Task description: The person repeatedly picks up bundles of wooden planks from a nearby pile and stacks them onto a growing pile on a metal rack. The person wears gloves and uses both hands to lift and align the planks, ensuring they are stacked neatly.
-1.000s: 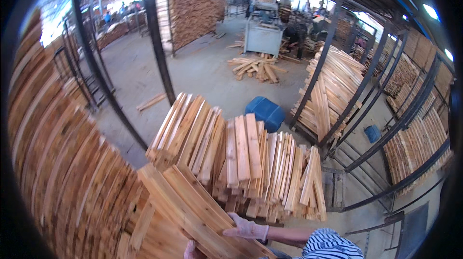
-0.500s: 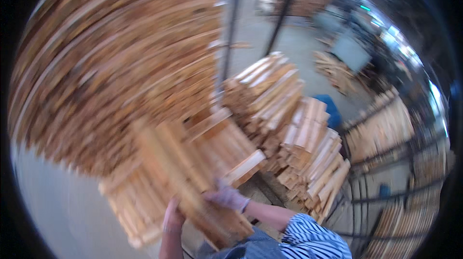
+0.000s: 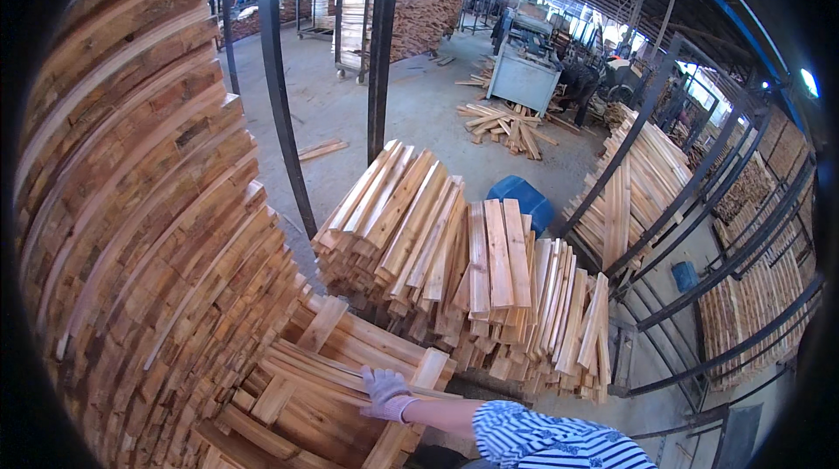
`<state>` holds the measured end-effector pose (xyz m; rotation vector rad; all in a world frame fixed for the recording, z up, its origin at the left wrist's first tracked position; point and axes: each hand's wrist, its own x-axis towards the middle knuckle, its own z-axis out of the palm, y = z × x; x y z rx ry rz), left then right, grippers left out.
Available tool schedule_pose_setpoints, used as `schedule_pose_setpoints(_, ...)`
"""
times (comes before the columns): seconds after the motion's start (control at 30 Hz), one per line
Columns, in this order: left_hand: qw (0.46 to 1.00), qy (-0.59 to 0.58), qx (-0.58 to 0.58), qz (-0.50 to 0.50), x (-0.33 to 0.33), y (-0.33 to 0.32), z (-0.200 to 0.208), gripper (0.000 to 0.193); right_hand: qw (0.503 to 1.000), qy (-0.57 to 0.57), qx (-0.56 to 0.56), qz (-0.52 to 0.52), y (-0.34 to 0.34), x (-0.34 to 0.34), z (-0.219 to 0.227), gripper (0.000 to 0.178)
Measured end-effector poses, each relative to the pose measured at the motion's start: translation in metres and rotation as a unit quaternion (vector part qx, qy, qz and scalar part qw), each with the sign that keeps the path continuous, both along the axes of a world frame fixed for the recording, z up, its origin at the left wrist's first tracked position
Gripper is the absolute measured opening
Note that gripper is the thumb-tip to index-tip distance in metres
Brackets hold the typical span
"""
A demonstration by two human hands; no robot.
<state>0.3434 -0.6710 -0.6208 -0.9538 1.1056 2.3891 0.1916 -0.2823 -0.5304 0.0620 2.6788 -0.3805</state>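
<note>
My right hand (image 3: 386, 396), in a pale glove, lies over narrow wooden strips (image 3: 328, 368) with its fingers apart. Those strips rest across a low wooden crate-like frame (image 3: 428, 370) with several boards (image 3: 336, 416) in it. A striped sleeve covers my right upper arm. My left hand is out of view. Just beyond the right hand, a heap of short cut boards (image 3: 411, 229) stands, with more boards (image 3: 498, 250) lying on top at its right part.
A tall stack of wood pieces (image 3: 131, 233) rises close on the left. Dark metal posts (image 3: 380, 49) stand beyond the board heap. A blue container (image 3: 522, 198) sits behind it. Metal racks with stacked wood (image 3: 634, 180) are on the right, and a grey machine (image 3: 524, 76) farther back.
Half a second ago both hands held boards before my body. Now the left hand is out of view, the right reaches over the frame, and the view has swung to the right.
</note>
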Motion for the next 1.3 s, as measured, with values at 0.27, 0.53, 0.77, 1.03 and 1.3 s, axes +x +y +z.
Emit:
schedule_pose_setpoints(0.27,0.992,-0.026,-0.124,0.014,-0.011,-0.004,0.018,0.064,0.997,0.009,0.073,0.035,-0.009,-0.014,-0.064,0.112)
schedule_pose_setpoints(0.53,0.924,-0.192,-0.326,-0.053,-0.02,-0.011,0.014,0.061,0.994,0.092,0.048,0.016,-0.004,-0.022,-0.035,0.108)
schedule_pose_setpoints(0.77,0.966,-0.127,-0.209,0.081,0.012,-0.036,0.029,0.065,0.94,0.198,-0.226,0.164,-0.053,0.067,-0.018,0.093)
schedule_pose_setpoints(1.03,0.956,-0.12,-0.268,0.017,-0.015,-0.061,0.119,0.076,0.956,0.074,-0.28,0.04,-0.245,0.088,-0.032,0.074)
schedule_pose_setpoints(1.3,0.782,-0.15,-0.593,-0.121,-0.044,-0.045,0.015,0.076,0.938,0.142,-0.297,0.106,-0.198,0.12,-0.034,0.06)
